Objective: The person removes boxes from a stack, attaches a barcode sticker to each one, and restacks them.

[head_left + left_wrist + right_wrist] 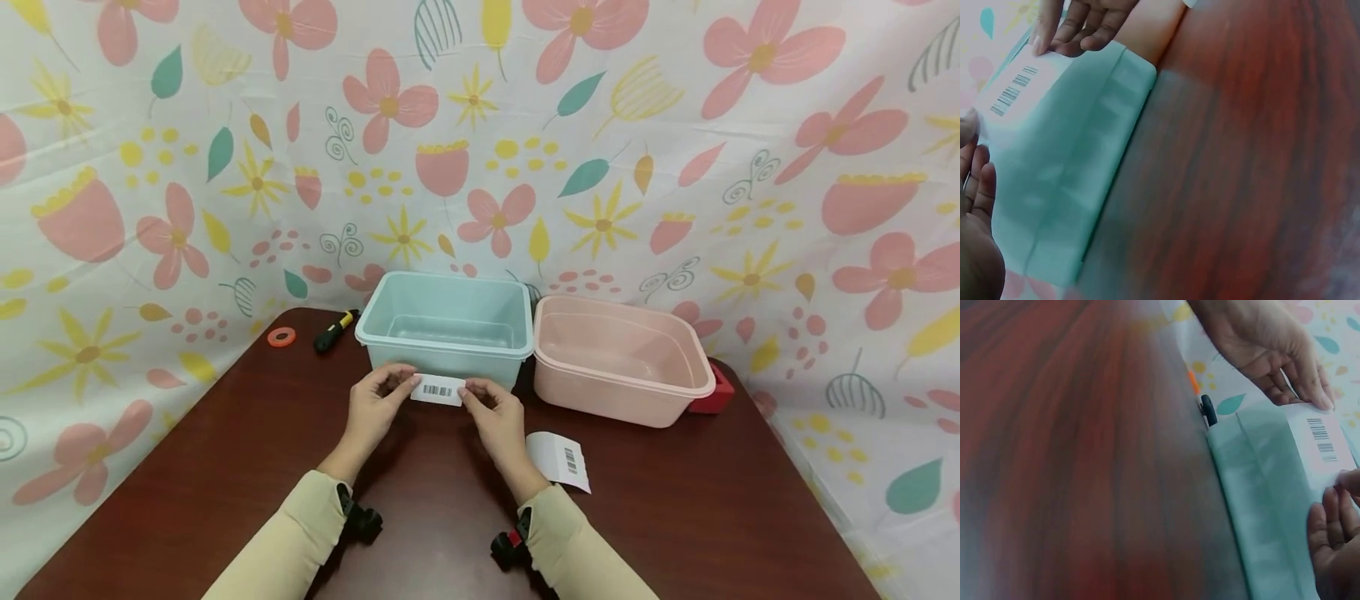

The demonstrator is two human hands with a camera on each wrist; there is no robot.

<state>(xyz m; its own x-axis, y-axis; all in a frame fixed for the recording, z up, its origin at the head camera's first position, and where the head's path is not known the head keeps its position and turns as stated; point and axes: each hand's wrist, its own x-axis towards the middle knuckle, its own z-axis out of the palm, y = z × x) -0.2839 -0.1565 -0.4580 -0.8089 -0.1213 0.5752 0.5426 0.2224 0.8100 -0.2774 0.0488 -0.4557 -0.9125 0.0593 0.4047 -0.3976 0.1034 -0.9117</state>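
Note:
A white barcode label is stretched flat between my two hands, in front of the near wall of a light blue plastic bin. My left hand pinches its left end between thumb and fingers. At the right end, my right hand pinches it the same way. Both wrist views show the label close against the bin's side wall, with the thumbs on its face at the two ends.
A pink bin stands right of the blue one, with a red object behind its right end. A curled white sheet with a barcode lies by my right wrist. At the back left are a black-and-yellow cutter and an orange ring.

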